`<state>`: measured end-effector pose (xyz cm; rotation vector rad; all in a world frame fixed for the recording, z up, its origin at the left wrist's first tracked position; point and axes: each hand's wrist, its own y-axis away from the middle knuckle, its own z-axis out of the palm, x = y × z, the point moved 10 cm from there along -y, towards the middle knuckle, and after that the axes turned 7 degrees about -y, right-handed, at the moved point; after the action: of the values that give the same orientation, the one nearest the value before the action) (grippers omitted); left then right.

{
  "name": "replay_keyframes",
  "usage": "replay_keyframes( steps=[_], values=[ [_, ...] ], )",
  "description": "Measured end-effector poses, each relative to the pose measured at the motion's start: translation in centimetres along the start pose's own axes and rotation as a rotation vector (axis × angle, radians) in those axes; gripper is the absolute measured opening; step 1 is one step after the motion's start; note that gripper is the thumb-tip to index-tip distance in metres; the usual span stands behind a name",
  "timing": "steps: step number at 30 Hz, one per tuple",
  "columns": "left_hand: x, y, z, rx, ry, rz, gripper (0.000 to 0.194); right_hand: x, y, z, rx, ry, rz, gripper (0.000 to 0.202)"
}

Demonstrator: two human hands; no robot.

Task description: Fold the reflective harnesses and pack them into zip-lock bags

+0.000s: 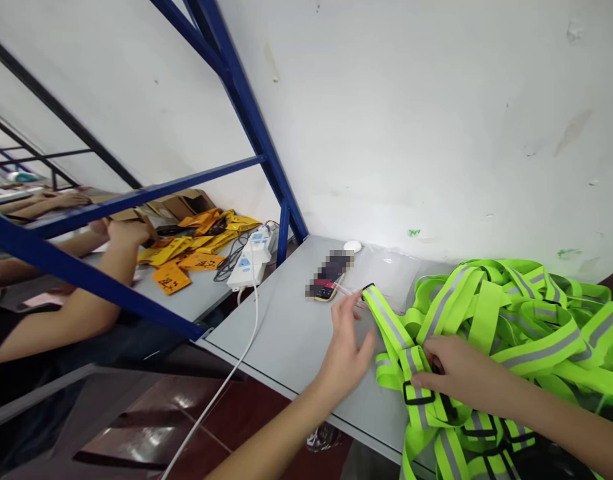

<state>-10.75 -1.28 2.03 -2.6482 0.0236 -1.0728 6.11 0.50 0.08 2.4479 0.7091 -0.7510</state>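
A heap of neon-green reflective straps (526, 333) with grey stripes and black buckles covers the right of the grey table. My right hand (456, 373) is closed on part of a reflective strap (411, 360), at the heap's left edge, just above a black slide buckle (419, 393). Its curled fingertips are partly hidden by the webbing. Left of it, my left hand (346, 347) is raised over the table with thumb and fingers apart. Its fingertips are close to the black end of a strap (381, 307); whether they touch it I cannot tell.
Behind my left hand lie a phone (329, 277), partly pixelated, and clear plastic bags (386, 270) against the wall. A white power strip (251, 257) trails a cable across the table's left edge. Blue frame bars (266, 133) separate off a neighbouring table with yellow packets (201, 260) and a co-worker's arms (86, 300).
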Motion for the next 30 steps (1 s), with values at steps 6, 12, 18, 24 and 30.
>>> replay_keyframes(
  steps=[6,12,18,24,30],
  values=[
    [5.9,5.7,3.3,-0.329,-0.239,0.479,0.049,-1.2,-0.1,-0.8,0.099,0.117,-0.042,0.029],
    [6.7,5.6,4.8,-0.315,-0.470,0.741,0.033,-1.7,1.0,-1.0,0.192,0.191,-0.128,0.021],
    [6.2,4.6,5.8,-0.281,-0.439,0.759,0.036,-3.9,5.4,-0.4,0.212,0.269,-0.452,0.011],
    [6.3,3.3,6.3,-0.305,-0.368,0.701,0.031,-3.3,5.5,0.6,0.354,0.461,-0.547,0.040],
    [7.5,1.9,6.1,-0.326,-0.289,0.624,0.019,-3.4,3.3,0.0,0.390,0.513,-0.529,0.053]
  ],
)
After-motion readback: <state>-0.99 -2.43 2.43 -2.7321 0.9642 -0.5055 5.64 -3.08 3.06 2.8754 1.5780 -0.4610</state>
